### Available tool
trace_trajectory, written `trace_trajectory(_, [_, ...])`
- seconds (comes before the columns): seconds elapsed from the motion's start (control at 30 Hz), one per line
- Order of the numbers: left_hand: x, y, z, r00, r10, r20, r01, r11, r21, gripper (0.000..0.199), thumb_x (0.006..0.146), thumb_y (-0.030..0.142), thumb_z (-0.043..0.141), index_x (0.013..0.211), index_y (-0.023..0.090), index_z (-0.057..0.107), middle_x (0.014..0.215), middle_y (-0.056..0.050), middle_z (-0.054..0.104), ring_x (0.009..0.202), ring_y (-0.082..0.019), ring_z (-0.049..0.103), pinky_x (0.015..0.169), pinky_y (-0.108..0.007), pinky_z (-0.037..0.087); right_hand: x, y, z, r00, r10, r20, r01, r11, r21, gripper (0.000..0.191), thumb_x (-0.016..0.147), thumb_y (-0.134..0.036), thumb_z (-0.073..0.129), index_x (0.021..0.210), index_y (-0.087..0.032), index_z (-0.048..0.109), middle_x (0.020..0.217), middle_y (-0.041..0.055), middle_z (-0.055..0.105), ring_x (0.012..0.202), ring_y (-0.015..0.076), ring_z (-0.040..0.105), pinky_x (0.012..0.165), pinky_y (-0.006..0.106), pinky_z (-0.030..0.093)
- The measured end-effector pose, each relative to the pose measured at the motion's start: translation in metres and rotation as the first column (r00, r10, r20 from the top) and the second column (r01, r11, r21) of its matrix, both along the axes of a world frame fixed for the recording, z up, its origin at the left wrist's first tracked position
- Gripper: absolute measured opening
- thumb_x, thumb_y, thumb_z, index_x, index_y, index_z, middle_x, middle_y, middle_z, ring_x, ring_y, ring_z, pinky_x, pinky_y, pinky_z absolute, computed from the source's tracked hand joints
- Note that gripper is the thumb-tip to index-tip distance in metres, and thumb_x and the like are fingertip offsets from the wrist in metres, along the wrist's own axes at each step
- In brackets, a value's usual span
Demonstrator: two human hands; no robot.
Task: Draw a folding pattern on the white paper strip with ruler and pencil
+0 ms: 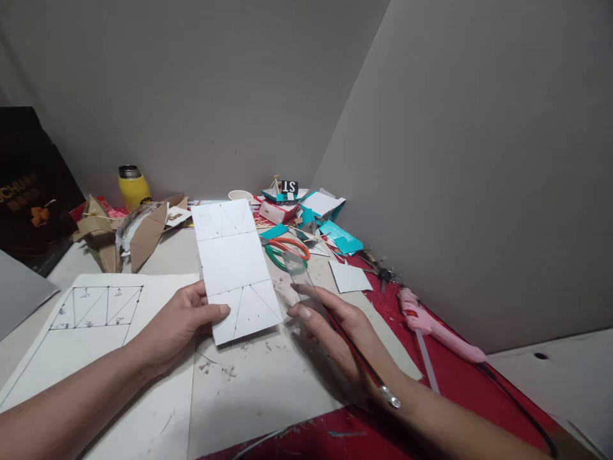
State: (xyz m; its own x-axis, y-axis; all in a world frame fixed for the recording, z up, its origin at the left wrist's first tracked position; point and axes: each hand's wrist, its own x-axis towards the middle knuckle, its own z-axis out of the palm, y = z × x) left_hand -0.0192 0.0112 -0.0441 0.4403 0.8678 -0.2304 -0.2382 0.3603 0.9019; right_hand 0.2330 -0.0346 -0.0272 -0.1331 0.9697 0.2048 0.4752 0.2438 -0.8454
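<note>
My left hand (179,319) grips a white card (234,262) by its left edge, thumb on the front face. Ruled lines cross the card, with slanting lines near its top and bottom. My right hand (340,326) is closed around a red-and-black pencil (361,364), whose silver end points down toward the wrist. A clear ruler (301,271) is in the same hand, rising past the fingertips beside the card. Under my left forearm lies a paper sheet (96,364) with a drawn, labelled figure of rectangles and diagonals.
Behind the card are scissors (287,249) with orange and green handles. Cardboard scraps (148,236), a yellow bottle (134,187) and teal pieces (342,236) line the back. A pink glue gun (440,329) rests on red cloth at right; a dark box (33,185) stands at left.
</note>
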Motion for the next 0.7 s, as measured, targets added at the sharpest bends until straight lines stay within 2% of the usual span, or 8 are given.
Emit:
trace_trajectory(0.3, [0.0, 0.001, -0.002, 1.0, 0.014, -0.005, -0.014, 1.0, -0.009, 0.038, 0.076, 0.019, 0.079, 0.113, 0.017, 0.073, 0.106, -0.01, 0.079, 0.09, -0.022, 0.073, 0.086, -0.035, 0.053, 0.001, 0.002, -0.004, 1.0, -0.007, 0.021, 0.007, 1.0, 0.0, 0.034, 0.101, -0.039, 0.051, 0.127, -0.02, 0.064, 0.094, 0.0044, 0.074, 0.087, 0.0191, 0.067, 0.08, 0.032, 0.053])
trace_trajectory(0.43, [-0.001, 0.001, -0.001, 1.0, 0.014, -0.006, -0.014, 1.0, -0.014, 0.04, 0.075, 0.019, 0.079, 0.114, 0.017, 0.073, 0.106, -0.01, 0.079, 0.091, -0.023, 0.073, 0.084, -0.035, 0.052, 0.002, 0.002, -0.006, 0.999, -0.027, 0.019, 0.027, 1.0, 0.0, 0.034, 0.1, -0.04, 0.052, 0.124, -0.02, 0.065, 0.094, 0.005, 0.075, 0.089, 0.0209, 0.068, 0.084, 0.034, 0.054])
trace_trajectory(0.6, [0.001, 0.001, 0.001, 1.0, 0.012, 0.004, -0.012, 1.0, -0.014, 0.036, 0.073, 0.018, 0.079, 0.109, 0.016, 0.074, 0.101, -0.009, 0.08, 0.086, -0.022, 0.072, 0.083, -0.034, 0.052, 0.001, 0.002, 0.0, 0.998, -0.05, 0.046, 0.051, 0.998, -0.023, 0.041, 0.098, -0.046, 0.052, 0.126, -0.019, 0.067, 0.094, 0.0072, 0.076, 0.087, 0.0241, 0.071, 0.082, 0.036, 0.057])
trace_trajectory(0.7, [0.004, 0.0, 0.001, 0.999, 0.04, 0.005, -0.04, 0.999, -0.005, 0.035, 0.069, 0.017, 0.079, 0.103, 0.015, 0.075, 0.093, -0.008, 0.08, 0.081, -0.02, 0.071, 0.08, -0.033, 0.052, -0.002, 0.0, 0.007, 0.994, -0.097, 0.055, 0.101, 0.992, -0.069, 0.045, 0.092, -0.049, 0.057, 0.123, -0.02, 0.07, 0.1, 0.0102, 0.078, 0.091, 0.0285, 0.074, 0.083, 0.036, 0.058])
